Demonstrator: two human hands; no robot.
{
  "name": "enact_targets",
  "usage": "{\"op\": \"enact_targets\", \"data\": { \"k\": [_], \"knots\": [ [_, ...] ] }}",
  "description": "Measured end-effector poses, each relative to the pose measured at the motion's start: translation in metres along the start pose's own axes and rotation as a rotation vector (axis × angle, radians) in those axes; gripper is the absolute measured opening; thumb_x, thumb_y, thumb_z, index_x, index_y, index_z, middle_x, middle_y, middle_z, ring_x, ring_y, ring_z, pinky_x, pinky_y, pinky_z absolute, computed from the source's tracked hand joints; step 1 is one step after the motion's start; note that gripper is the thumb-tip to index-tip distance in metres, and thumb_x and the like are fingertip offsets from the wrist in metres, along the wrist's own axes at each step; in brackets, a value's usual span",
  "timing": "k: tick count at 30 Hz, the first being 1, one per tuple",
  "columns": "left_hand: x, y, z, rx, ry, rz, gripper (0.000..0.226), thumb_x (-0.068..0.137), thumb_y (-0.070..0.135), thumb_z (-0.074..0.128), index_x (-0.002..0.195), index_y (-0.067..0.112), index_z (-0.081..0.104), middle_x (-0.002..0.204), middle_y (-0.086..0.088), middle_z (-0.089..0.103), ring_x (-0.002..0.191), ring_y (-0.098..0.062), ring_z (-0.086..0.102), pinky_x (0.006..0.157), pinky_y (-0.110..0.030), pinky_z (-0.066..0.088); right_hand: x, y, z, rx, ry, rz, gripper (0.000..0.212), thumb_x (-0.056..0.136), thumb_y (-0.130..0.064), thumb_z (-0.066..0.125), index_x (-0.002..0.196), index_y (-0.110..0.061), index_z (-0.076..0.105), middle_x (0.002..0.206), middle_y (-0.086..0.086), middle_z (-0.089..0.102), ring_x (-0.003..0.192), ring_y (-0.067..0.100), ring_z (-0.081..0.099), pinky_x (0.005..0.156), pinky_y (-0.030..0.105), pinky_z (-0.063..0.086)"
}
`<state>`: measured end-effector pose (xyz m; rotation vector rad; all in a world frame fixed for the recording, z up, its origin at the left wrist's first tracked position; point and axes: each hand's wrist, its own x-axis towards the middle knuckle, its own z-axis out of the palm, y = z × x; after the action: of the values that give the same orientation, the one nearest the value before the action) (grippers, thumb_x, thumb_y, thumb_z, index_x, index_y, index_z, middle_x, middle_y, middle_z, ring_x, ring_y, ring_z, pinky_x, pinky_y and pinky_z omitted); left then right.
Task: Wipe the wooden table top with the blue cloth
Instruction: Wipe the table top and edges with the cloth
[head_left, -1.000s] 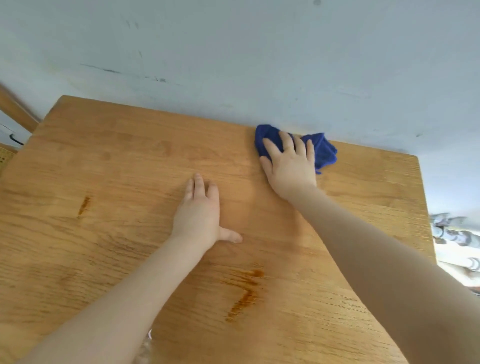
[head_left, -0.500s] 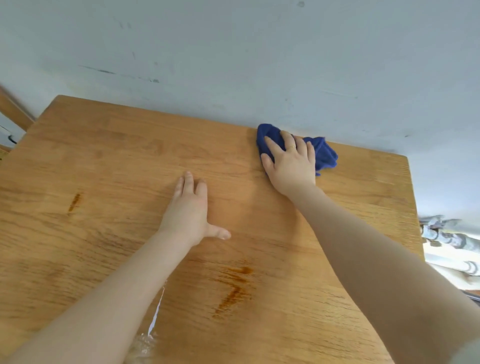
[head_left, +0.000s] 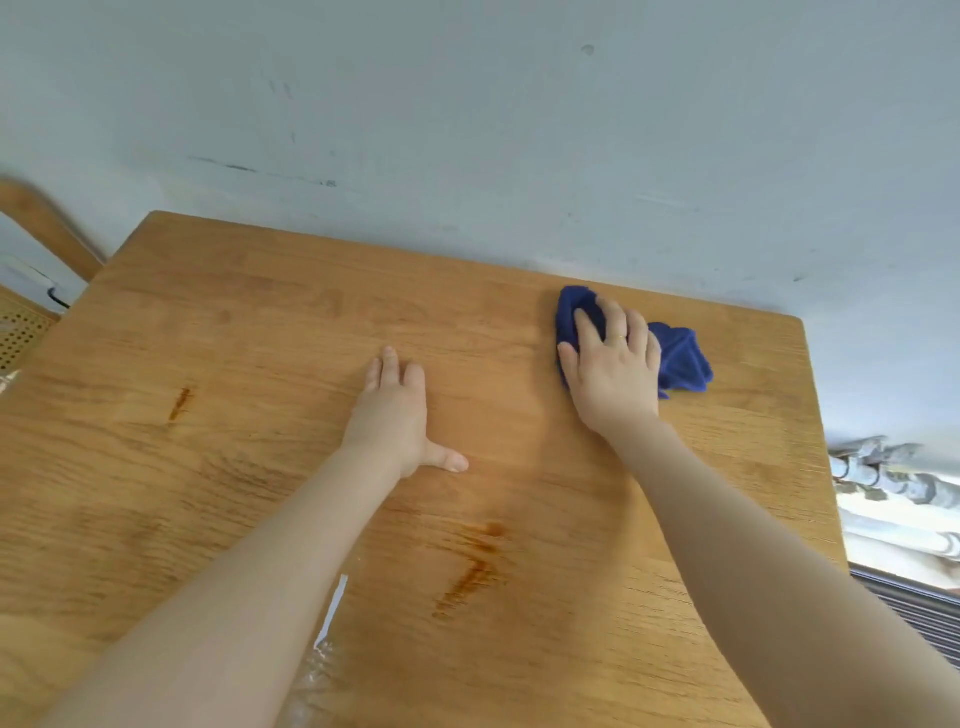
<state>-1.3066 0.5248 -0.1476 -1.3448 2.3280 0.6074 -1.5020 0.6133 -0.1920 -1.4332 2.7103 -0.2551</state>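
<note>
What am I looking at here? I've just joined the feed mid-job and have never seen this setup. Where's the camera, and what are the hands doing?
There is no machine, just a person working with bare hands. The one picture comes from a camera worn on the person's head, looking forward and down. The surface is a wooden table pushed against a pale wall. The right hand presses flat on a crumpled blue cloth near the far edge. The left hand rests flat on the bare wood and holds nothing. Brownish stains mark the wood nearer the person.
</note>
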Motion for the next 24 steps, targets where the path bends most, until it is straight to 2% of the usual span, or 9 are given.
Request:
{"op": "enact_targets", "data": {
  "k": [2, 3, 5, 7, 11, 14, 17, 20, 24],
  "knots": [
    [0.003, -0.002, 0.002, -0.002, 0.01, 0.012, 0.129, 0.058, 0.056, 0.078, 0.149, 0.012, -0.001, 0.156, -0.011, -0.018, 0.145, -0.025, -0.013, 0.117, -0.036, 0.008, 0.025, 0.0, 0.003, -0.01, -0.004, 0.043, 0.054, 0.098, -0.039, 0.033, 0.146, -0.015, 0.025, 0.15, 0.01, 0.029, 0.134, 0.032, 0.025, 0.106, 0.046, 0.019],
    [0.004, -0.002, 0.003, -0.001, 0.023, 0.02, 0.128, 0.058, 0.057, 0.078, 0.149, 0.012, 0.0, 0.156, -0.012, -0.017, 0.145, -0.025, -0.013, 0.117, -0.036, 0.009, 0.031, 0.002, 0.004, -0.018, -0.001, 0.025, 0.054, 0.098, -0.04, 0.032, 0.147, -0.019, 0.022, 0.149, 0.009, 0.029, 0.134, 0.032, 0.026, 0.106, 0.046, 0.019],
    [0.004, -0.002, 0.003, 0.014, 0.025, 0.03, 0.128, 0.058, 0.059, 0.077, 0.149, 0.012, 0.0, 0.156, -0.013, -0.017, 0.145, -0.026, -0.012, 0.117, -0.036, 0.009, 0.02, 0.005, 0.003, -0.028, -0.015, -0.034, 0.052, 0.097, -0.045, 0.023, 0.144, -0.024, 0.03, 0.149, 0.009, 0.032, 0.133, 0.033, 0.027, 0.107, 0.046, 0.02],
    [0.002, -0.004, 0.005, 0.043, 0.009, 0.025, 0.129, 0.058, 0.061, 0.076, 0.149, 0.011, -0.001, 0.156, -0.014, -0.017, 0.145, -0.028, -0.012, 0.117, -0.037, 0.009, -0.014, 0.002, 0.001, -0.019, -0.066, -0.105, 0.06, 0.091, -0.05, 0.014, 0.141, -0.028, 0.037, 0.148, 0.007, 0.035, 0.134, 0.033, 0.029, 0.109, 0.047, 0.019],
    [0.003, -0.001, -0.002, 0.059, -0.008, 0.02, 0.128, 0.058, 0.06, 0.077, 0.148, 0.009, 0.001, 0.155, -0.017, -0.016, 0.144, -0.031, -0.01, 0.118, -0.04, 0.012, -0.07, -0.014, -0.007, 0.012, -0.175, -0.186, 0.056, 0.09, -0.052, 0.015, 0.142, -0.037, 0.032, 0.151, 0.0, 0.032, 0.139, 0.029, 0.025, 0.113, 0.046, 0.008],
    [0.003, 0.003, -0.005, 0.073, -0.027, 0.006, 0.129, 0.059, 0.061, 0.076, 0.148, 0.008, 0.0, 0.155, -0.017, -0.016, 0.144, -0.032, -0.01, 0.118, -0.04, 0.013, -0.054, -0.01, -0.008, 0.014, -0.191, -0.204, 0.055, 0.091, -0.053, 0.013, 0.142, -0.04, 0.03, 0.154, -0.005, 0.025, 0.142, 0.023, 0.017, 0.114, 0.044, 0.003],
    [0.003, -0.002, -0.001, 0.098, -0.019, 0.035, 0.128, 0.061, 0.064, 0.073, 0.149, 0.008, -0.003, 0.155, -0.018, -0.016, 0.144, -0.032, -0.01, 0.118, -0.04, 0.011, -0.006, -0.003, -0.001, 0.019, -0.137, -0.055, 0.046, 0.097, -0.046, 0.026, 0.143, -0.039, 0.028, 0.156, -0.005, 0.02, 0.144, 0.021, 0.011, 0.115, 0.045, 0.003],
    [0.003, -0.005, 0.001, 0.097, 0.022, 0.069, 0.129, 0.059, 0.066, 0.072, 0.149, 0.009, -0.002, 0.155, -0.019, -0.013, 0.144, -0.033, -0.008, 0.118, -0.041, 0.009, 0.037, -0.006, 0.002, 0.037, -0.107, 0.105, 0.046, 0.098, -0.043, 0.026, 0.144, -0.037, 0.026, 0.157, -0.002, 0.016, 0.144, 0.022, 0.008, 0.115, 0.047, 0.001],
    [0.002, -0.004, -0.001, 0.127, 0.001, 0.06, 0.13, 0.059, 0.068, 0.071, 0.149, 0.008, -0.002, 0.155, -0.02, -0.013, 0.144, -0.034, -0.007, 0.117, -0.042, 0.009, 0.019, -0.023, 0.001, 0.049, -0.133, 0.134, 0.047, 0.099, -0.043, 0.026, 0.145, -0.036, 0.024, 0.157, -0.001, 0.013, 0.144, 0.023, 0.005, 0.115, 0.047, -0.001]
  ]
}}
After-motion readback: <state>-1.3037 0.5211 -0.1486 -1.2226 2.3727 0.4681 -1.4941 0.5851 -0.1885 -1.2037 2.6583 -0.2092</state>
